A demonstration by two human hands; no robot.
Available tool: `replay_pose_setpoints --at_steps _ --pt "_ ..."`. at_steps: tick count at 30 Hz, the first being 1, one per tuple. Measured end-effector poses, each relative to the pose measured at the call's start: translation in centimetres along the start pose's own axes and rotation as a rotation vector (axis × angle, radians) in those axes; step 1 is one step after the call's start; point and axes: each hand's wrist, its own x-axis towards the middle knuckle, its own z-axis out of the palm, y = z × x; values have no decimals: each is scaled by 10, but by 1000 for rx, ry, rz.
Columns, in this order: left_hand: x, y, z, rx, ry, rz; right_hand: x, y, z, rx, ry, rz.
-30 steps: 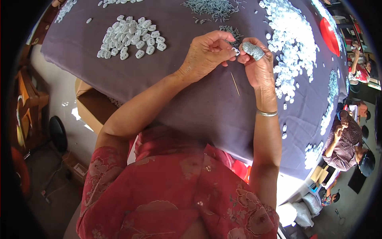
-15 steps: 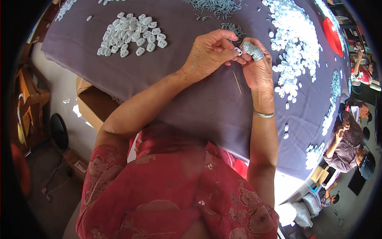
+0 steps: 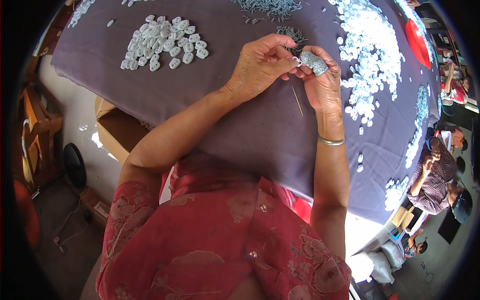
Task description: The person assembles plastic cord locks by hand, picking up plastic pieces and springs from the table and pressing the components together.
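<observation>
Over the far middle of the cloth-covered table, my two hands meet at their fingertips. My left hand point(image 3: 260, 62) pinches a small white plastic piece point(image 3: 298, 61) between thumb and fingers. Close against it, my right hand point(image 3: 324, 87) has its fingers curled in; what they grip, if anything, is hidden. A grey-patterned cover point(image 3: 314, 63) wraps one of its digits. Just beyond the hands lies a small heap of grey pins point(image 3: 294, 36), partly hidden by my left fingers. A thin wooden stick point(image 3: 297, 101) rests on the cloth between my wrists.
White oval pieces point(image 3: 160, 42) form a pile at the left, and a larger spread of white pieces point(image 3: 367, 50) covers the right. More grey pins point(image 3: 270, 7) lie at the far edge. A red bowl point(image 3: 418, 44), a cardboard box point(image 3: 112, 130) and other people point(image 3: 435, 170) are around.
My hands have shifted very slightly left and keep the same pinch. The white piece shows a little more between the fingertips. Nothing else has visibly moved on the table.
</observation>
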Motion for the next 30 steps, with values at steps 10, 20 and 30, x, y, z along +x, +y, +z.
replay_pose_setpoints --at_steps 10,20,30 --pt "-1 -4 2 -74 68 33 -4 10 9 -98 37 -200" --pt "-1 -4 -1 -59 71 6 -2 11 16 -261 22 -253" --pt "-2 -5 -2 -61 68 17 -4 16 21 -219 72 -322"
